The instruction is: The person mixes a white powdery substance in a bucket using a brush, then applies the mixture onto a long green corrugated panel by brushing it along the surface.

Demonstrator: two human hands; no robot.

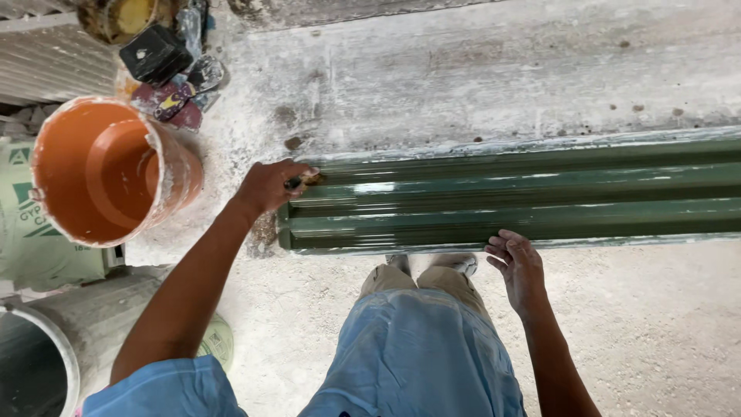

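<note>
Two hands work at one long green moulding (525, 193), ribbed and glossy with wet-looking paint, which lies across a dusty concrete ledge (478, 77) and runs off to the right. Far to the left of the moulding's end stands an orange bucket (108, 174), crusted white on its rim, with a printed sack (31, 232) below it and a black block among scraps (158, 54) above. At the moulding's left end the left hand (272, 185) is closed around a small tool, seemingly a brush, whose tip touches the upper rib. Further right, at the moulding's near edge, the right hand (517, 266) rests with fingers loosely spread, gripping nothing, only steadying. Painting of the end looks to be the step in hand; the next stroke would call for a light, even pass along the rib without smearing the finished faces.
</note>
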